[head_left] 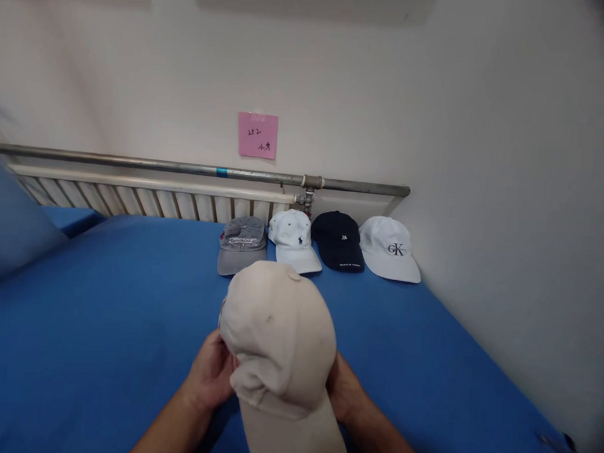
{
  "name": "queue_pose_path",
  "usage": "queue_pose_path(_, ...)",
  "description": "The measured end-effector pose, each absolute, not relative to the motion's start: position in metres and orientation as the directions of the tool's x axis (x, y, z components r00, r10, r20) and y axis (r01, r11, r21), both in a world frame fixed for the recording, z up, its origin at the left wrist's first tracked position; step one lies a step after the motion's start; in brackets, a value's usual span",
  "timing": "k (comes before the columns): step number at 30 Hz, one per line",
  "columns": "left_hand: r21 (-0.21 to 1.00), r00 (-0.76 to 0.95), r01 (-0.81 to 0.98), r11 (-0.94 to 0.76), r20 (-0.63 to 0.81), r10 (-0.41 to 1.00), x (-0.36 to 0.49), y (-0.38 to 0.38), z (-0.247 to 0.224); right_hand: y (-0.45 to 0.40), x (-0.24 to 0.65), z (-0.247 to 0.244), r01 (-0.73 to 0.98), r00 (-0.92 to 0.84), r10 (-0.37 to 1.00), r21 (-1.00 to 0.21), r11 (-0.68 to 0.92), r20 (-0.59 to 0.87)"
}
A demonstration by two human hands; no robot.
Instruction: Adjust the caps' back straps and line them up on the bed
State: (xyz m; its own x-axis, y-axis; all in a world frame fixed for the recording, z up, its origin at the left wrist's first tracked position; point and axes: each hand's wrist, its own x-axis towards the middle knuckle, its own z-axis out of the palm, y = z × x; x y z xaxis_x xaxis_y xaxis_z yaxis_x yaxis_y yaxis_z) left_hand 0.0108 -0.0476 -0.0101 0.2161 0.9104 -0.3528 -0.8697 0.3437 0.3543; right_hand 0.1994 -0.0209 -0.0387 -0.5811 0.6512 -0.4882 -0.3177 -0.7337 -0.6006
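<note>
A beige cap (297, 326) is held up over the blue surface, its brim pointing down toward me and its front creased near the brim. My left hand (213, 369) grips its left side, with the fingertips partly hidden by the cap. On the right side, my right hand (344, 387) holds the cap, most of its fingers hidden behind it. Beyond stand a grey cap (242, 244), a white cap with a small dark logo (292, 236), a black cap (337, 240) and a white cap with letters (388, 247), in a row side by side.
The blue surface (103, 311) meets a white wall on the right. Behind the caps run a metal pipe (159, 167) and a white radiator (183, 204). A pink note (257, 136) is stuck on the wall. Blue fabric (12, 220) rises at the left edge.
</note>
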Motion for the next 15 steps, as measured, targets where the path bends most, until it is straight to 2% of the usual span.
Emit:
queue_pose_path(6,0.336,0.035,-0.924,0.183,-0.402,0.915,-0.001,-0.042,0.000,-0.018,0.199,-0.046,-0.359,-0.432,0.807,-0.744,-0.563,-0.402)
queue_pose_path(8,0.334,0.035,-0.925,0.180,-0.398,0.917,-0.004,-0.041,0.001,-0.018,0.197,-0.046,-0.408,-0.334,0.876,-0.785,-0.467,-0.347)
queue_pose_path(12,0.360,0.094,-0.911,0.201,-0.295,0.951,-0.009,-0.037,0.001,-0.015,0.198,-0.054,-0.487,-0.162,0.938,-0.803,-0.345,-0.306)
queue_pose_path(15,0.426,0.068,-0.877,0.222,-0.347,0.936,-0.012,-0.036,0.003,-0.012,0.203,-0.062,-0.470,-0.088,0.963,-0.842,-0.265,-0.255)
